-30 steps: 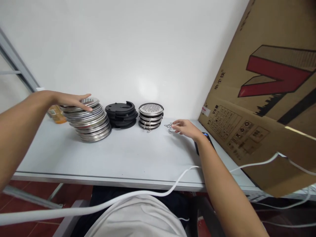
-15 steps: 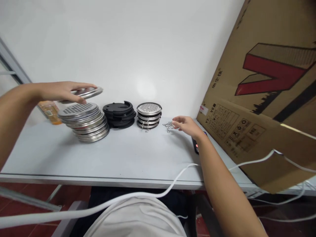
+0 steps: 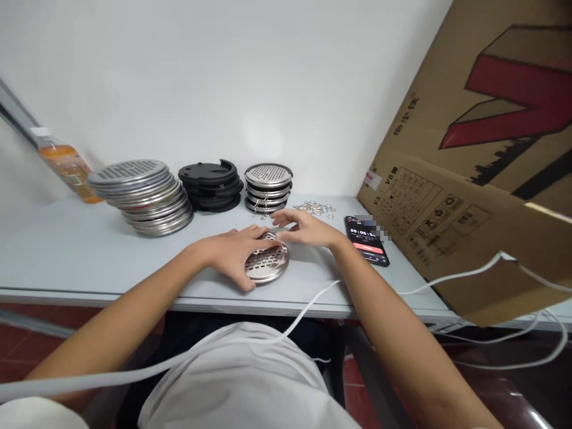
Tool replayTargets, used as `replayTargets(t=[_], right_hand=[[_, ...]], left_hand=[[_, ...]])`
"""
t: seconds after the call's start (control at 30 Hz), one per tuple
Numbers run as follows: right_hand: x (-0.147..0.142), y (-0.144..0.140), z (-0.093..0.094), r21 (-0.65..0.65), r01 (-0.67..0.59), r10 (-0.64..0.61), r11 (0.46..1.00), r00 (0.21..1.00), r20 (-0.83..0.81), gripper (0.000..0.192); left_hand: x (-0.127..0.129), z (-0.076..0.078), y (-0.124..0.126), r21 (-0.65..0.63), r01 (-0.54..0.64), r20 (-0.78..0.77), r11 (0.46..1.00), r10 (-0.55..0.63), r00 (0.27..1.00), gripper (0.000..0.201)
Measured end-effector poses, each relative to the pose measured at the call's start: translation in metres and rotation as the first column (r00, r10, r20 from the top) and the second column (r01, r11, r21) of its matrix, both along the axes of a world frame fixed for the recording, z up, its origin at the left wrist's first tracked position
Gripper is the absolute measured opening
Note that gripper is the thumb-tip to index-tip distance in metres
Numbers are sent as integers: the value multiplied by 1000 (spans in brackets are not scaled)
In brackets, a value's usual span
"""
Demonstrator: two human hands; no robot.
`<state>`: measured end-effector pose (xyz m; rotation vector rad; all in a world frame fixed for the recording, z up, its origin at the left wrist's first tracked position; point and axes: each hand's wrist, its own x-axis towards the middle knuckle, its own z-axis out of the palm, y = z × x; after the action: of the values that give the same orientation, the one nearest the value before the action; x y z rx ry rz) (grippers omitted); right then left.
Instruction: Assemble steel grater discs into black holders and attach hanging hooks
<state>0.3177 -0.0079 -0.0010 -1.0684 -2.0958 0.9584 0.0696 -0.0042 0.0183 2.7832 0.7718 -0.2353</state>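
clearly your left hand (image 3: pixel 235 253) is clamped on the round perforated steel disc (image 3: pixel 267 263), which lies flat on the pale grey table (image 3: pixel 89 262) near its front edge, with fingers over the disc's nine o'clock rim and thumb at six o'clock. your right hand (image 3: pixel 304 228) touches the rim at about one o'clock, fingers loosely spread and closed on nothing that i can see. judging by its look, the disc is thin, stiff sheet metal, light, smooth and likely slippery on the face, so hold it by the raised rim rather than the slotted centre; the edge may be sharp. at eleven o'clock from it stands a leaning stack of larger silver perforated discs (image 3: pixel 140 193), at twelve o'clock a pile of black plastic notched rings (image 3: pixel 210 185) and a short stack of small round steel strainers (image 3: pixel 268 187). a scatter of small wire clips (image 3: pixel 315 208) lies at one o'clock, a black phone (image 3: pixel 366 240) at three o'clock, with a brown printed cardboard box (image 3: pixel 469 173) beyond it.
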Motion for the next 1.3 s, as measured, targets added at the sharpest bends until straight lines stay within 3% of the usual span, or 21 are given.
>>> replayTargets(t=[0.13, 0.27, 0.47, 0.77, 0.9, 1.1, 1.3], right_hand=[[-21, -2, -15, -11, -183, 183, 983, 980, 79, 142], [-42, -1, -28, 97, -209, 191, 973, 968, 166, 172], [-51, -3, -29, 137, -176, 132, 975, 950, 282, 165], [-54, -14, -27, 259, -98, 12, 961, 949, 314, 150], [-54, -14, -29, 247, -85, 6, 965, 952, 305, 146], [-55, -18, -25, 247, -81, 8, 966, 960, 280, 142], [-52, -16, -27, 250, -78, 4, 965, 959, 283, 145]], left_hand=[[-3, -8, -5, 68, -26, 43, 997, 23, 999, 108], [-22, -25, -15, 124, -124, 118, 984, 110, 987, 107], [-59, -52, -17, 61, -389, 316, 919, 352, 881, 133], [-55, -54, -20, 100, -356, 355, 929, 301, 885, 118], [-54, -52, -20, 87, -340, 318, 936, 298, 900, 125], [-55, -51, -21, -28, -412, 411, 911, 386, 826, 126], [-56, -50, -20, -177, -395, 512, 902, 427, 745, 134]])
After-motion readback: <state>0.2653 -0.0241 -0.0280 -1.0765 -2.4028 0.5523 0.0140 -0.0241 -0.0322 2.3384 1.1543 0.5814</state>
